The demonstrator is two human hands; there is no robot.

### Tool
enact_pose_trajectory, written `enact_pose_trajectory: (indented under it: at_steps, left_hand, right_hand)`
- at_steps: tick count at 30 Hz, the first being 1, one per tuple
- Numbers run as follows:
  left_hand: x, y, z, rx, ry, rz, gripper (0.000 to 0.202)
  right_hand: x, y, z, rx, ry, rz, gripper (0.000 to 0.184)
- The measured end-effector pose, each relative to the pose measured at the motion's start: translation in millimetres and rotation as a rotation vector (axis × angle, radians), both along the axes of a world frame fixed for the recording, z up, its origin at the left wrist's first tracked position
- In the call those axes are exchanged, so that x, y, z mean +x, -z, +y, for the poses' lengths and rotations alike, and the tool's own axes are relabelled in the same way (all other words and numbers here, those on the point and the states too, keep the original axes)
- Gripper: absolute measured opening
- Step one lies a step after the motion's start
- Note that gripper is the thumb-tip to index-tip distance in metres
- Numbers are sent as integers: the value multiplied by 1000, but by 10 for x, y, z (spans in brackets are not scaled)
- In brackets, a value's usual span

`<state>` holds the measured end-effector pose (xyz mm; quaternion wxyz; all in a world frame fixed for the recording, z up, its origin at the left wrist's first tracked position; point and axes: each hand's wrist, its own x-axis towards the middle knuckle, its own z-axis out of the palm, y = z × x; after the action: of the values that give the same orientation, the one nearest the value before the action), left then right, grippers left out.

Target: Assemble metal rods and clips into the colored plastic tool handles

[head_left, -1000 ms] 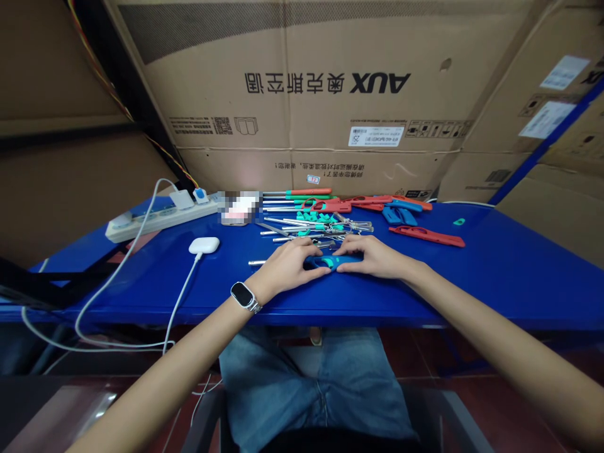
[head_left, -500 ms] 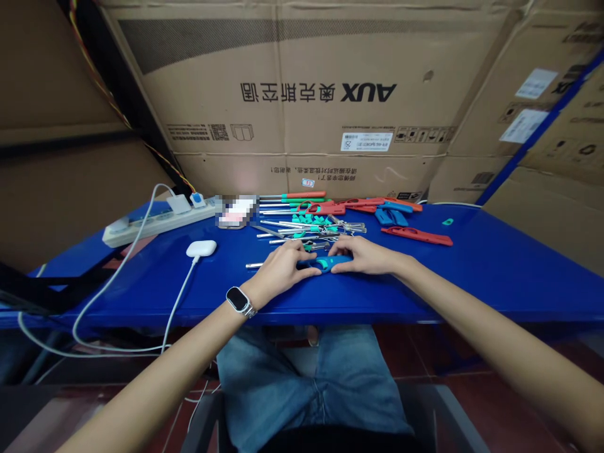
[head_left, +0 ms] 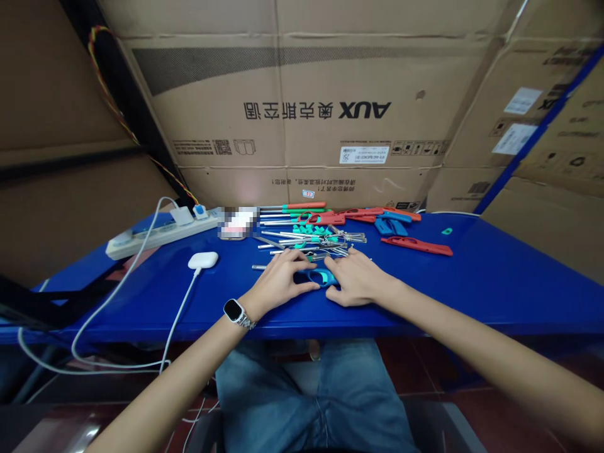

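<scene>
Both of my hands rest on a blue plastic handle piece lying flat on the blue table. My left hand, with a watch on its wrist, presses the piece's left end. My right hand covers its right end, so only the middle with a teal trigger shows. Just beyond my fingers lies a heap of metal rods and teal parts.
Red and blue handle shells lie at the back right, with a small teal part farther right. A white charging case with cable and a power strip sit at the left. Cardboard boxes wall the table's far side.
My hands have shifted on the blue piece: the right hand now covers more of its right end, and the left fingers curl closer around it. My head has tilted a little.
</scene>
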<state>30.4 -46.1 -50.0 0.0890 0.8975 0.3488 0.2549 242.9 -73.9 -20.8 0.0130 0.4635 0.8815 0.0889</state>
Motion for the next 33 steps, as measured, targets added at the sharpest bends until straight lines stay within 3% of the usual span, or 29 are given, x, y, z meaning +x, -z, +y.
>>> enact_pose_trajectory:
  at_steps: [3, 6, 7, 9, 11, 13, 19, 23, 25, 28, 30, 33]
  left_hand:
    - [-2, -87, -60, 106, -61, -112, 45]
    - [-24, -192, -144, 196, -217, -461, 28]
    - [-30, -218, -169, 158, -266, -565, 34]
    - [-21, -243, -203, -49, -300, -650, 45]
    - [36, -237, -201, -325, -239, -619, 47]
    - [147, -213, -157, -499, -161, -662, 47]
    - [484, -245, 127, -710, -96, -1007, 46]
    - [420, -433, 335, -897, 10, -1218, 34]
    - [306, -553, 438, -1004, 63, -1213, 30]
    - [121, -677, 570, -1113, 82, -1089, 25]
    - [30, -687, 628, -1135, 61, -1011, 25]
    - [-33, -612, 656, -1111, 53, -888, 23]
  right_hand:
    - [30, -13, -13, -9, 29, -22, 43]
    - [97, -70, -30, -65, 88, 31, 41]
    - [120, -89, -36, -83, 109, 63, 40]
    - [148, -115, -45, -106, 145, 133, 37]
    - [134, -116, -51, -120, 175, 208, 36]
    - [67, -92, -53, -144, 192, 285, 36]
    - [-261, 1, -42, -242, 200, 521, 52]
    - [-289, -27, 71, -280, 118, 607, 50]
    - [-220, -48, 201, -258, 121, 632, 48]
    - [-83, -59, 459, -120, 283, 625, 29]
    - [-18, -58, 627, -56, 374, 586, 18]
    - [-14, -57, 816, 20, 345, 482, 19]
